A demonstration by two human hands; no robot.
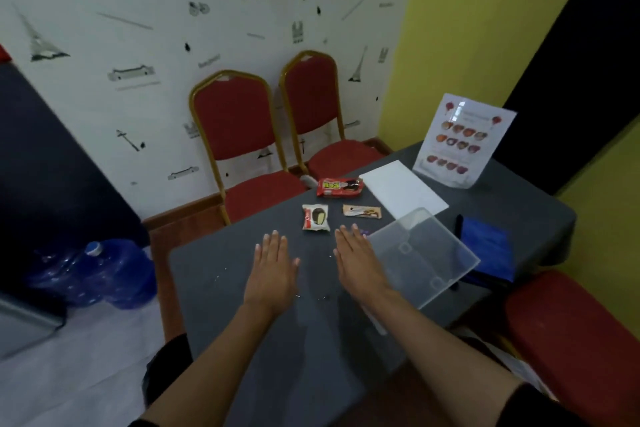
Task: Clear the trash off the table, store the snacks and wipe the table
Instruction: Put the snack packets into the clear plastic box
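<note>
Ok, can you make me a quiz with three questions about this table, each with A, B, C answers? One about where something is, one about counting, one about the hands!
1. Where is the red snack pack?
A. at the table's far edge, near the chairs
B. inside the clear box
C. under the left hand

2. How many wrapped snacks lie on the table?
A. one
B. three
C. six

3. What are the hands doing?
A. squeezing a snack
B. held flat and open, holding nothing
C. wiping with a cloth

Answers:
1 A: it lies by the edge facing the red chairs.
2 B: the red pack, a white one and a tan one.
3 B: left hand and right hand are spread, fingers straight.
</note>
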